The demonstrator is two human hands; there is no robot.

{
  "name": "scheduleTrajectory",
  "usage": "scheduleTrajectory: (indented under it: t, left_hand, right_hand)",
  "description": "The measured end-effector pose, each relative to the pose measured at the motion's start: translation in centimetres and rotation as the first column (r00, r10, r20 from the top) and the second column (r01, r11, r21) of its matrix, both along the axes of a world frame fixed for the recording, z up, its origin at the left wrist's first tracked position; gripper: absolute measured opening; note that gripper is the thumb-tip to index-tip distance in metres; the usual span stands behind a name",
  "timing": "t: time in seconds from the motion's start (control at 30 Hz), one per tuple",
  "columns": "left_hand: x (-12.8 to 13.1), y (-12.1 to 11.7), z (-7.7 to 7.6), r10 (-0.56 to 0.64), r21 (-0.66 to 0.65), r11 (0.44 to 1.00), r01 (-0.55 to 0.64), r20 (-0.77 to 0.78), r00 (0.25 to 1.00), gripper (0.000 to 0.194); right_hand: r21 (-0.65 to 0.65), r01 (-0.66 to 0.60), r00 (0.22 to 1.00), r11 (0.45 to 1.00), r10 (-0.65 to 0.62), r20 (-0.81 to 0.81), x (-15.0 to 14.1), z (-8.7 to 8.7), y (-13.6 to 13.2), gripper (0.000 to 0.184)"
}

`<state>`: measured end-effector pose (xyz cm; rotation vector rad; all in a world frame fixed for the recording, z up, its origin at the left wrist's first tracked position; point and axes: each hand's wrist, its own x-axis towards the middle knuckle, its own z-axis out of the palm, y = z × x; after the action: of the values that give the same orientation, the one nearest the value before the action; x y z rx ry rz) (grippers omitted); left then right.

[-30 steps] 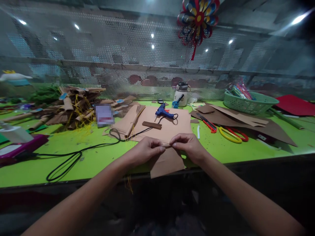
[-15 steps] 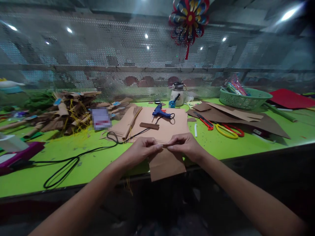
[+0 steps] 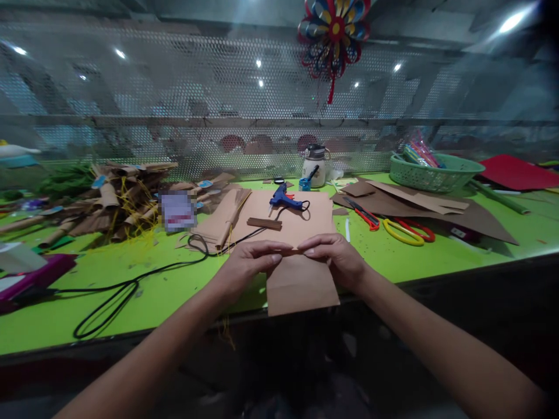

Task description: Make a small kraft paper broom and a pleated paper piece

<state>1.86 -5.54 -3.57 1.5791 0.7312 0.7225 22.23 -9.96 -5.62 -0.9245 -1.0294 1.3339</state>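
Note:
A sheet of brown kraft paper point(image 3: 302, 285) hangs a little over the table's front edge, its far edge between my hands. My left hand point(image 3: 251, 262) grips that edge from the left, thumb below and fingers stretched along the top. From the right, my right hand point(image 3: 338, 259) pinches the same edge, fingertips close to the left ones. Just beyond lies a narrow folded brown paper strip point(image 3: 264, 223) on a stack of kraft sheets point(image 3: 317, 203). A blue glue gun point(image 3: 286, 199) rests on that stack, behind the strip.
Scissors with yellow handles point(image 3: 402, 231) and a red-handled cutter point(image 3: 367, 216) lie right, near brown sheets point(image 3: 471, 218) and a green basket point(image 3: 437, 171). A black cord point(image 3: 161, 267) loops across the left. Paper bundles point(image 3: 126, 201) pile up behind it. A bottle point(image 3: 315, 166) stands at the back.
My fingers have straightened out along the paper's far edge, where they were curled in before. The hanging part of the sheet has tilted up and shifted slightly right.

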Motion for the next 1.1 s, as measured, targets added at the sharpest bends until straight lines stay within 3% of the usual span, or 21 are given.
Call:
scheduleTrajectory:
  t: [0.2,0.3,0.57,0.67,0.93,1.1]
  left_hand:
    - [-0.2,0.3,-0.5,-0.005,-0.155,0.988,0.016,0.072,0.997,0.026]
    - [-0.3,0.3,-0.6,-0.014,-0.173,0.985,0.028,0.081,0.997,0.025]
    - [0.0,0.1,-0.1,-0.085,-0.124,0.987,0.099,0.112,0.99,0.017]
    - [0.5,0.2,0.1,-0.067,-0.085,0.994,0.067,-0.007,0.998,0.024]
    - [0.6,0.9,0.8,-0.261,-0.119,0.963,0.243,-0.165,0.951,0.035]
    - [0.6,0.9,1.0,-0.164,0.012,0.986,0.168,-0.159,0.974,0.03]
  right_hand:
    - [0.048,0.008,1.0,0.999,-0.008,0.003,-0.2,0.3,-0.2,0.014]
    - [0.056,0.002,1.0,0.998,0.0,-0.023,-0.4,0.7,-0.4,0.016]
    - [0.13,-0.04,0.997,0.991,0.031,0.065,-0.5,0.2,-0.5,0.014]
    - [0.177,-0.091,0.988,0.98,0.066,0.138,-0.3,-0.5,-0.3,0.016]
    - [0.213,-0.092,0.984,0.973,0.056,0.169,0.0,-1.2,0.0,0.014]
    - [0.182,-0.087,0.983,0.98,0.054,0.177,0.0,-0.9,-0.1,0.014]
